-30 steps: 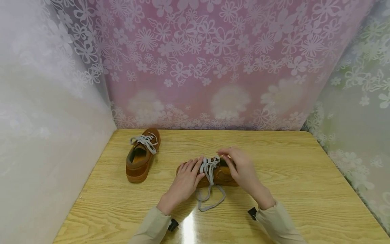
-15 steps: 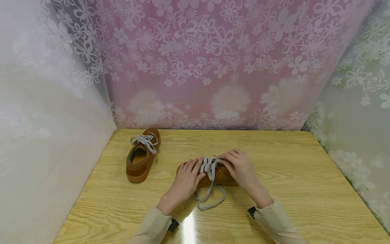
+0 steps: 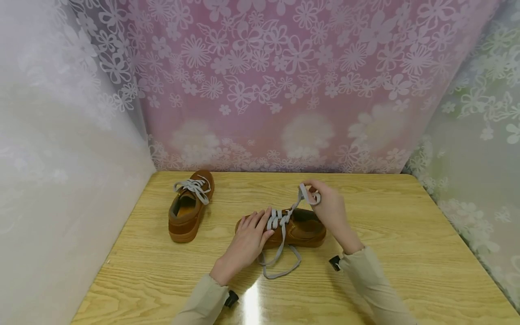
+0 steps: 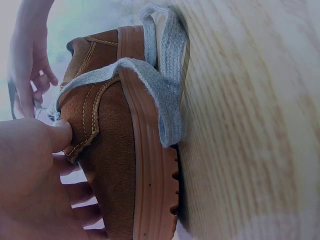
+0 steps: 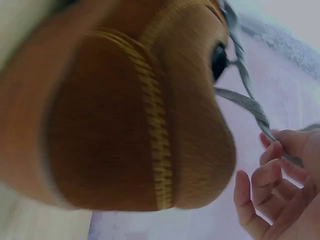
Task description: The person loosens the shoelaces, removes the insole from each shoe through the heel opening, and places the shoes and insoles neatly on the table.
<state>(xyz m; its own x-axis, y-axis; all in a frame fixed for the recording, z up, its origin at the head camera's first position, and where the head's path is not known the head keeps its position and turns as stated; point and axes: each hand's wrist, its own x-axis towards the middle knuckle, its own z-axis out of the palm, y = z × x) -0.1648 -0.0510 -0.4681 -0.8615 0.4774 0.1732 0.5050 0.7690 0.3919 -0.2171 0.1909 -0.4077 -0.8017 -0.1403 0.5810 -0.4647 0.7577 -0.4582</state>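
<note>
A brown suede shoe [image 3: 306, 237] with grey laces lies on the table, its toe pointing left in the head view. My left hand [image 3: 244, 240] rests over its front with the fingers stretched across the top; the left wrist view shows the thumb [image 4: 61, 134] against the lacing flap. Above the shoe's opening, my right hand [image 3: 331, 212] pinches a grey shoelace [image 3: 295, 206], whose end curls beside the fingers. That lace runs taut from the top of the lacing in the right wrist view. The other lace end [image 3: 280, 276] hangs over the near side and loops on the table.
A matching brown shoe [image 3: 184, 232] stands at the back left, its grey laces [image 3: 194, 187] lying across its top. The wooden table [image 3: 406, 253] ends at floral curtains [image 3: 260, 90] behind and on both sides.
My right hand has taken hold of the lace at the shoe's top and pulled it up and to the right, baring the shoe's opening. My left hand stays in place.
</note>
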